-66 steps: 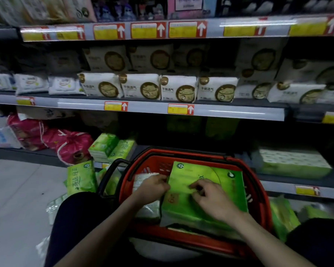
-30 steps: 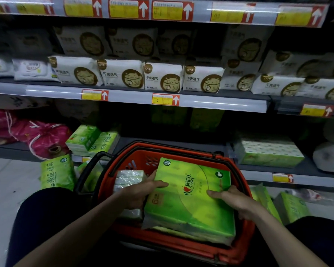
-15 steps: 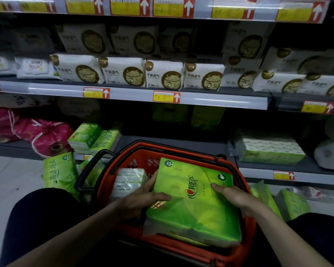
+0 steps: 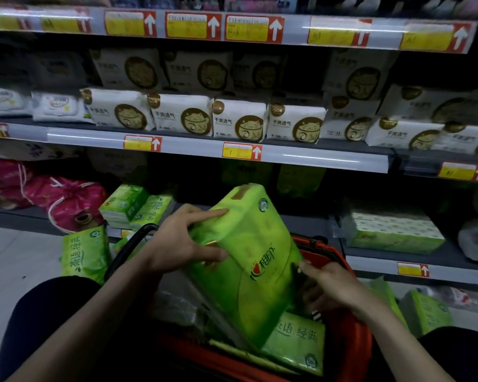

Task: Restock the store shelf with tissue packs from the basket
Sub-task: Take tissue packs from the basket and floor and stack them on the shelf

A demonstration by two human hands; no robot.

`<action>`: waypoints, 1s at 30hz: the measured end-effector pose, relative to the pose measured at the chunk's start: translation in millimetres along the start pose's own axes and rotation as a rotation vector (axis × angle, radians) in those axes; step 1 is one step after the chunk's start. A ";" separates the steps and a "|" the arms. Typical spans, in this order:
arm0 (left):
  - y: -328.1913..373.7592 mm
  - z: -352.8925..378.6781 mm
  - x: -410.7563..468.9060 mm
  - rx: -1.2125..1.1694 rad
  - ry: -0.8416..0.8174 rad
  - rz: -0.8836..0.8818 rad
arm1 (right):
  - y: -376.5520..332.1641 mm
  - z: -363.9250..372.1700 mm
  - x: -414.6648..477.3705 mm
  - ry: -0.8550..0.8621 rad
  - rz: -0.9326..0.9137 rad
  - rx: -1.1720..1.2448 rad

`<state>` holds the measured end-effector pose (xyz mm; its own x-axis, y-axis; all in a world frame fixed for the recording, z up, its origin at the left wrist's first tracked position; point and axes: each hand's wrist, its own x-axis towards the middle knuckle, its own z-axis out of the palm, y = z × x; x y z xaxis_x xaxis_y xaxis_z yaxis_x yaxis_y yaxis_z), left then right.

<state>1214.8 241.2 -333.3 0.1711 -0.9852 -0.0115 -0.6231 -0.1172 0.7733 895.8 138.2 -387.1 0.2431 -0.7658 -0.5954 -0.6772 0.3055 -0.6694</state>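
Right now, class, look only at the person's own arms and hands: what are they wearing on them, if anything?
Nothing shows on them. The left hand and right hand are bare: no gloves, and no rings or watch that can be seen. Both forearms are uncovered as far as the frame's bottom edge, so no sleeve is in view. The dim light could hide small marks. The dark shapes at the lower corners look like clothed knees, not sleeves.

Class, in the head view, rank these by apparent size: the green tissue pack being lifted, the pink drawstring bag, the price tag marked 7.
1. Green tissue pack, largest, though nearest the camera.
2. Pink drawstring bag.
3. Price tag marked 7, smallest.
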 end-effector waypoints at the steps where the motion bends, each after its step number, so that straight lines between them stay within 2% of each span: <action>1: 6.4 -2.6 0.6 0.084 0.003 0.041 | -2.4 -0.8 -0.2 0.072 -0.104 -0.088; 3: 23.7 -4.4 2.6 0.217 -0.058 0.110 | -10.1 -1.9 -5.9 0.247 -0.381 -0.124; 5: 45.3 -4.7 7.0 0.361 -0.179 0.196 | -20.1 1.2 -16.9 0.333 -0.632 0.009; 7: 69.4 -4.3 14.8 0.514 -0.305 0.277 | -31.1 -0.9 -29.7 0.384 -0.861 -0.074; 9: 91.1 -2.6 23.5 0.612 -0.380 0.341 | -40.1 -8.4 -39.0 0.354 -0.992 -0.211; 12: 115.5 7.6 35.1 0.671 -0.424 0.424 | -48.4 -20.9 -51.5 0.204 -0.949 -0.247; 16: 139.8 34.5 46.4 0.633 -0.421 0.559 | -55.5 -15.8 -56.6 0.155 -0.907 -0.335; 19: 141.1 44.5 48.3 0.561 -0.368 0.548 | -53.6 -17.4 -48.7 0.133 -0.870 -0.390; 21: 133.3 37.8 41.1 0.385 -0.319 0.541 | -49.0 -24.0 -38.8 0.168 -0.858 -0.496; 23: 117.7 22.5 34.0 0.106 -0.199 0.506 | -43.5 -29.6 -28.7 0.217 -0.854 -0.610; 25: 91.1 10.0 27.4 -0.119 -0.016 0.410 | -39.7 -33.8 -22.1 0.240 -0.841 -0.622; 27: 50.6 9.9 23.2 -0.264 0.098 0.222 | -35.3 -38.2 -18.0 0.251 -0.856 -0.482; 30: -17.2 28.4 9.4 -0.410 0.117 -0.147 | -27.9 -44.8 -17.8 0.265 -0.882 -0.261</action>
<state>1205.5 230.4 -364.7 0.3352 -0.9381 -0.0867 -0.2354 -0.1725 0.9565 879.2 117.9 -337.9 0.5965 -0.7726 0.2174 -0.4666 -0.5541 -0.6894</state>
